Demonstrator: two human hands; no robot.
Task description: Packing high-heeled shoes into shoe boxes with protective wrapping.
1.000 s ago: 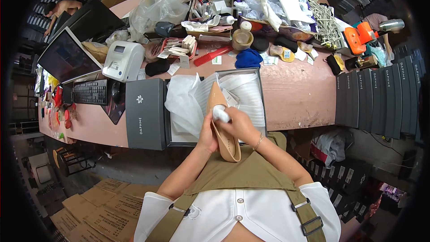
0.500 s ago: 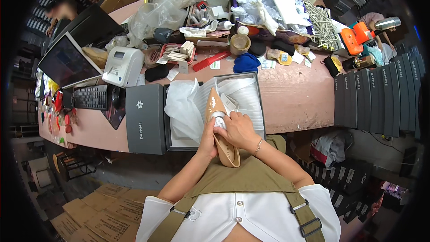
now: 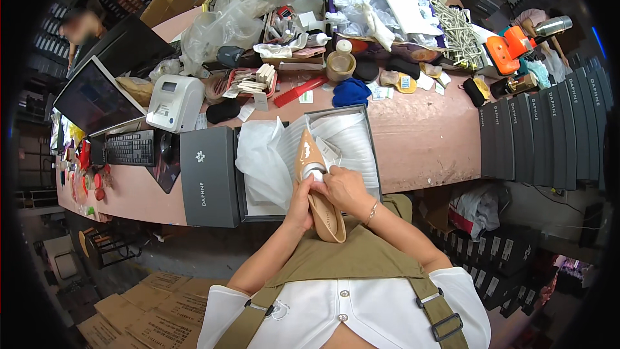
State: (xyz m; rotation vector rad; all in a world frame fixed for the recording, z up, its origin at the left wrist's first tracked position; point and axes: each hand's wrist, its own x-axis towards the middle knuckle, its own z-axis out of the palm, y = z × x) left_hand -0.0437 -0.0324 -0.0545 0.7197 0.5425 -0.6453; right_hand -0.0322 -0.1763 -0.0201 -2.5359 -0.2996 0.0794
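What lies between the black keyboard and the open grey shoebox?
In the head view: a black mouse on a dark mat, then a grey rectangular lid.

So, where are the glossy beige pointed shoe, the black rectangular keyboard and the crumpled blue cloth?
Glossy beige pointed shoe (image 3: 327,216): head view, heel-end insole.
Black rectangular keyboard (image 3: 130,147): head view, middle keys.
Crumpled blue cloth (image 3: 351,92): head view, central folds.

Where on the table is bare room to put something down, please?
Widest: the pink tabletop between the open box and the upright grey boxes. Smaller: before the keyboard, left of the grey lid. The back is crowded with plastic bags and pale sticks.
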